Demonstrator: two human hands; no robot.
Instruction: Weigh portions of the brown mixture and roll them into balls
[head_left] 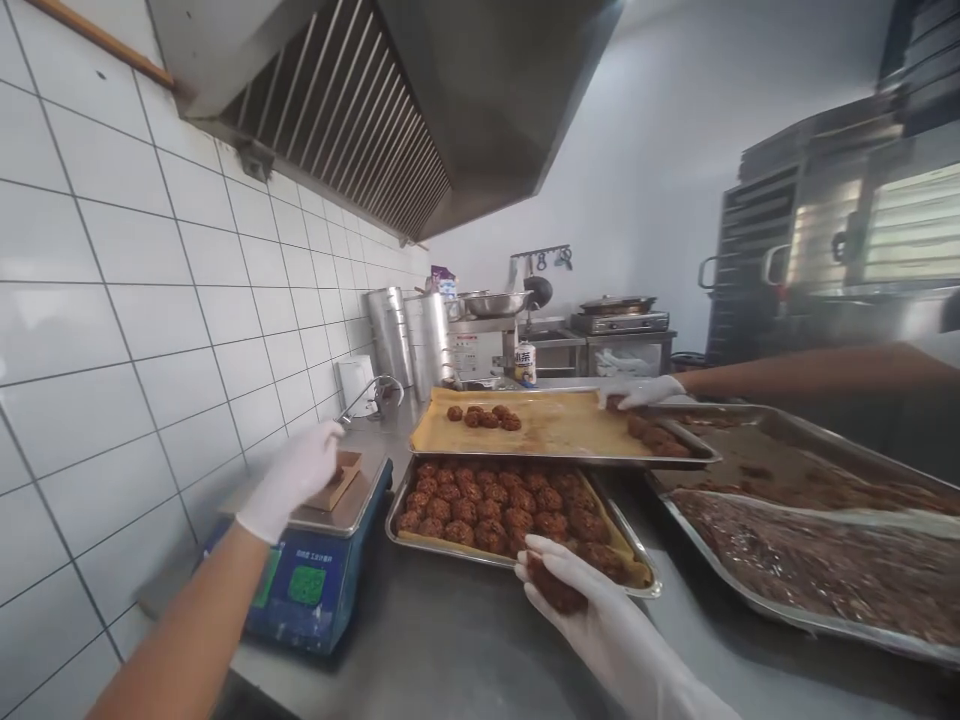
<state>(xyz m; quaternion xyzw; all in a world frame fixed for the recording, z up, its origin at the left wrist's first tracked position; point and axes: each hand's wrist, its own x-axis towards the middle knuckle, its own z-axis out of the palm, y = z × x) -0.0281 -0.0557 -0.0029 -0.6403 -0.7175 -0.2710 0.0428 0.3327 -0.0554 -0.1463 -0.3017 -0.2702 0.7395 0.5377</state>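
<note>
on the far left of the table point(420, 650), a blue digital scale point(311, 590) carries a small brown card tray point(346, 478), and my gloved left grip point(291, 478) is curled over it, though i cannot tell whether it is clenched on anything. next along, a steel tray point(397, 522) lined with paper holds rows of round brown balls point(487, 510). my gloved right grip point(577, 610) is closed around one dark ball point(553, 585), just over that tray's near edge. beyond it, a co-worker's gloved hand point(641, 392) touches a second paper-lined tray point(555, 425). furthest right lies a wide steel tray point(750, 605) of dark brown mass point(817, 570).
</note>
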